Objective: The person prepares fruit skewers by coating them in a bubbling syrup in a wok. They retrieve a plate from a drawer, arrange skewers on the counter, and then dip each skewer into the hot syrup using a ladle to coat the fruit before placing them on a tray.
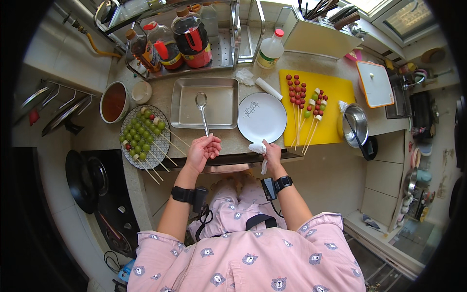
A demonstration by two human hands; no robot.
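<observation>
My left hand point(205, 151) is loosely curled at the end of a metal spoon point(201, 106). The spoon's handle meets my thumb and finger; whether they grip it is unclear. The spoon's bowl lies over a rectangular metal tray point(177, 109), its handle crossing the front rim. A crumpled white tissue point(258, 147) is held in my right hand point(271, 155), just before the near rim of a white plate point(264, 124) with a dark line drawing. To the left, a patterned plate point(127, 160) carries several skewers of green grapes point(140, 135), with red and white pieces among them.
A yellow cutting board point(335, 127) bears red fruit skewers point(297, 91) and mixed ones. Right of it stands a metal bowl point(355, 126). A bowl of reddish-brown liquid point(114, 102) and a small jar point(141, 92) are left. Sauce bottles point(191, 40) fill the rack behind; a black pan point(81, 182) sits left.
</observation>
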